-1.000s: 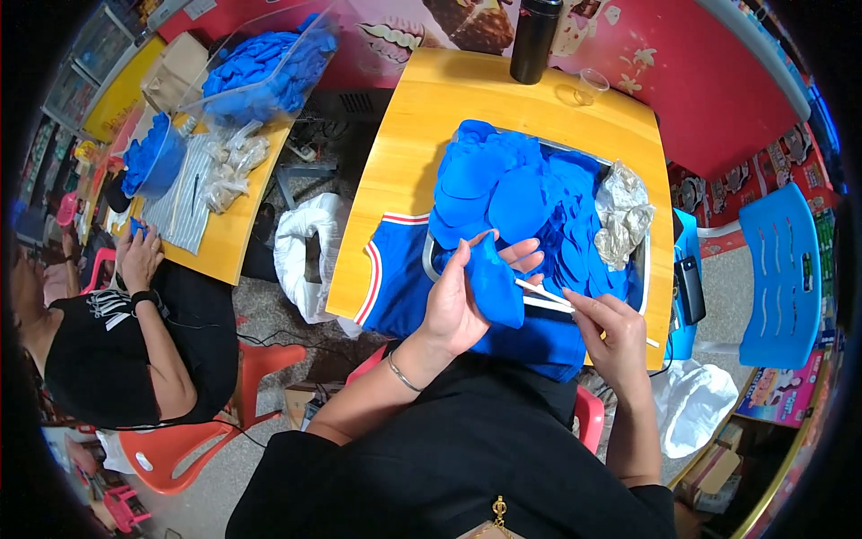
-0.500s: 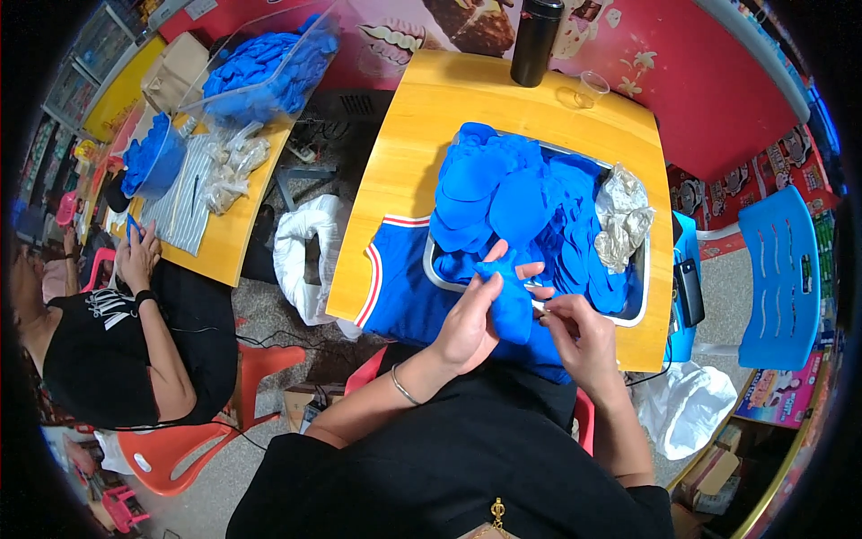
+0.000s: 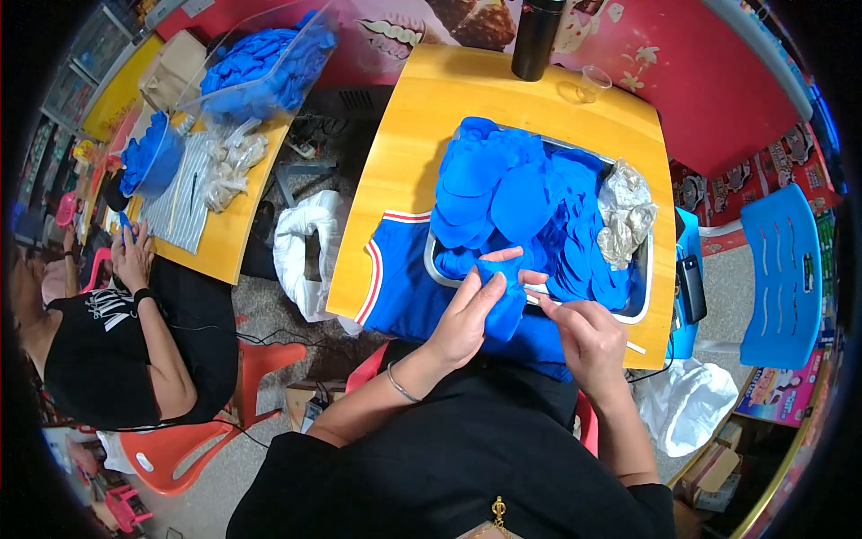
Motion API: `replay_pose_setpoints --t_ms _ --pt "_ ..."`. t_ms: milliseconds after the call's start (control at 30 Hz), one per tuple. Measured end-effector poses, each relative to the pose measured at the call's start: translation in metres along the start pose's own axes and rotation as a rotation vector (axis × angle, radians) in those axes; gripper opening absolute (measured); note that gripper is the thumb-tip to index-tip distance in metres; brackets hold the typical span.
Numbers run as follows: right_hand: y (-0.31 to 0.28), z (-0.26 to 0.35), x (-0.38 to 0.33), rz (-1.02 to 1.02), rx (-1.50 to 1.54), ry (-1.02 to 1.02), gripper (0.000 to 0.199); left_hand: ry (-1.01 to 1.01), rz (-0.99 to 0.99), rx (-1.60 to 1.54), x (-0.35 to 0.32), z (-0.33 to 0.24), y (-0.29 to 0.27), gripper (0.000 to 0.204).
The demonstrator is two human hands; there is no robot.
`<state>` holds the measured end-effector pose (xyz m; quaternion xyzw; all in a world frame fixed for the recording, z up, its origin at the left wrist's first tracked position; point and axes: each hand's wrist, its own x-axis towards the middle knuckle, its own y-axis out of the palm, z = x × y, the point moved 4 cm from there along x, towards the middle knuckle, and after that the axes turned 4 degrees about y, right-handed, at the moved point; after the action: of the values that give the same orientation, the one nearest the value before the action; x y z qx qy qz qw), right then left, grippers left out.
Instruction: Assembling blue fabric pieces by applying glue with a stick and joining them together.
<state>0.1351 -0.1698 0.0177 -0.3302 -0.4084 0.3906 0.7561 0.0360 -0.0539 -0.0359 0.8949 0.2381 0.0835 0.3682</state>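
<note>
A blue piece [image 3: 508, 316] and a white stick [image 3: 636, 349]
The left hand [image 3: 467, 316] grips the piece above the bench's [image 3: 409, 117] near edge; the right hand [image 3: 593, 340] pinches the stick just beside it.

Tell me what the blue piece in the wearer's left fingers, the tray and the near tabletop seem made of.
Blue piece: probably fabric, matt; it folds softly.
Tray: likely metal, perhaps stainless steel; its edge looks silvery and shiny.
Tabletop: wood or wood-look laminate, unclear which; yellow-brown, faint grain, slight sheen.
</note>
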Motion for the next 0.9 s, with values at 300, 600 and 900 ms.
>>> replay_pose_setpoints --t_ms 300,600,900 --pt "0.012 0.018 0.006 -0.071 -0.041 0.093 0.021 0.098 -0.142 -0.031 0.005 0.012 -0.008 0.039" --pt "0.017 0.019 0.009 -0.049 -0.033 0.151 0.019 0.126 -0.166 -0.009 0.01 0.016 -0.01 0.039" --pt "0.023 0.01 0.011 0.009 0.024 0.179 0.019 0.057 -0.168 -0.282 0.008 0.014 -0.013 0.047"
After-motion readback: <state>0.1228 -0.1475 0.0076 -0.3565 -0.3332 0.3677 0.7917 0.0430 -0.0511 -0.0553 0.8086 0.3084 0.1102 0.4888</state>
